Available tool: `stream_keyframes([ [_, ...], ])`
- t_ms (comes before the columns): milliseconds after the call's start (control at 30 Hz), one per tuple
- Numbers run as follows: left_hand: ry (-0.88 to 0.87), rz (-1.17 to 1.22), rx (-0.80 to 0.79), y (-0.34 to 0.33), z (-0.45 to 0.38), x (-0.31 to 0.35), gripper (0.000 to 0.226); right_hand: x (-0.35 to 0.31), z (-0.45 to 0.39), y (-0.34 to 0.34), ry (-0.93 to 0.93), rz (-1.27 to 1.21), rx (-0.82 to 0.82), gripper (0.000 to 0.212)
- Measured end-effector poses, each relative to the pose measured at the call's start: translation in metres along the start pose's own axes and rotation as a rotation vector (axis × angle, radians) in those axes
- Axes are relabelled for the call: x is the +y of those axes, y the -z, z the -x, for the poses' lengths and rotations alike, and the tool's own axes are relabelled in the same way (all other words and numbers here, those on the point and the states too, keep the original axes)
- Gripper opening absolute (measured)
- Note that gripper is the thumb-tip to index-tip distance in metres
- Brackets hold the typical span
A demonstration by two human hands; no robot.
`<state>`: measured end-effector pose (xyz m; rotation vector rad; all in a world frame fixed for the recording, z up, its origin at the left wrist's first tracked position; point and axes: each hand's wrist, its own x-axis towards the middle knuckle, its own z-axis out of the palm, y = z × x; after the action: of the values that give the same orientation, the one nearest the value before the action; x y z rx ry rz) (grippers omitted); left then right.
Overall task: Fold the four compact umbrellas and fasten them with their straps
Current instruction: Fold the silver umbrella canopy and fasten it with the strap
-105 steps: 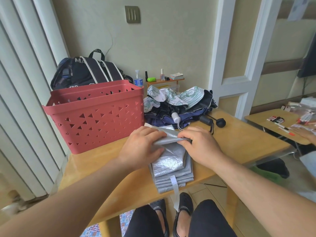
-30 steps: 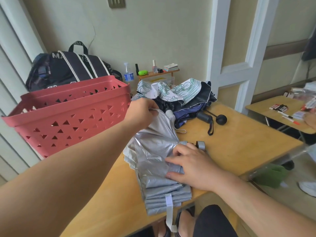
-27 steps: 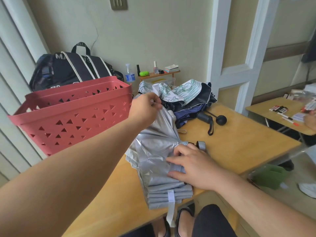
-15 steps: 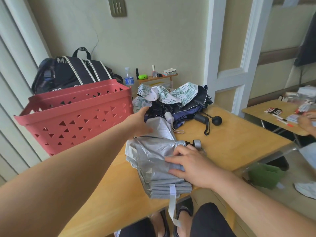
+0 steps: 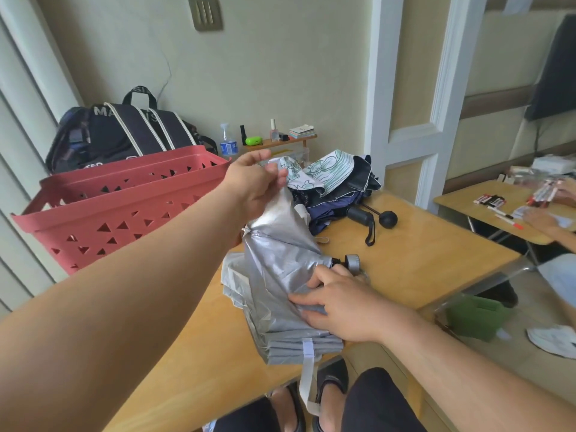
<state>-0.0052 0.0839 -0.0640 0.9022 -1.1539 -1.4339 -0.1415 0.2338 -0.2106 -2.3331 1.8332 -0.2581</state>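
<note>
at the near edge of the worktop [image 5: 420, 244] lies the silver umbrella [image 5: 280, 275], long axis running from the near edge away toward its grey handle cap [image 5: 353, 262] on the far right. folded panels stacked flat at the near end; white strap [image 5: 308, 366] hangs off the edge, unfastened. one panel is lifted up and away toward the far left.

left hand [image 5: 254, 188], arm stretched forward and raised, pinches the tip of that lifted panel between thumb and fingers. right hand [image 5: 339, 304] sits nearer the body, palm down, fingers spread and pressing the folded stack, fingertips close to the shaft by the cap.

judgement: panel wants laying down along the stack next; strap is nearer the right hand.

beyond: pile of unfolded umbrellas [image 5: 327, 185] at the far edge, red basket [image 5: 118, 207] left, black bag [image 5: 124, 132] behind it.
</note>
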Motion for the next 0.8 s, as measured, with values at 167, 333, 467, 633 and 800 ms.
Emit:
stream_keyframes([
  [167,-0.077,-0.648,-0.036,0.019,-0.003,-0.022,0.011,0.001,0.001,-0.004,0.019,-0.019,0.027,0.043],
  [333,0.13,-0.971,0.013,0.046,-0.004,-0.055,0.087,0.002,0.002,-0.006,0.024,-0.027,0.04,0.042],
  [467,0.103,-0.978,-0.153,0.052,-0.004,-0.059,0.086,0.003,0.0,-0.005,0.027,-0.027,0.039,0.043],
  [633,-0.32,-0.851,-0.134,0.044,-0.004,-0.052,0.062,0.003,-0.001,-0.001,0.029,-0.012,0.02,0.044],
  [800,-0.286,-0.666,-0.107,0.042,0.0,-0.042,0.081,-0.001,0.001,0.004,0.032,0.014,0.003,0.044],
])
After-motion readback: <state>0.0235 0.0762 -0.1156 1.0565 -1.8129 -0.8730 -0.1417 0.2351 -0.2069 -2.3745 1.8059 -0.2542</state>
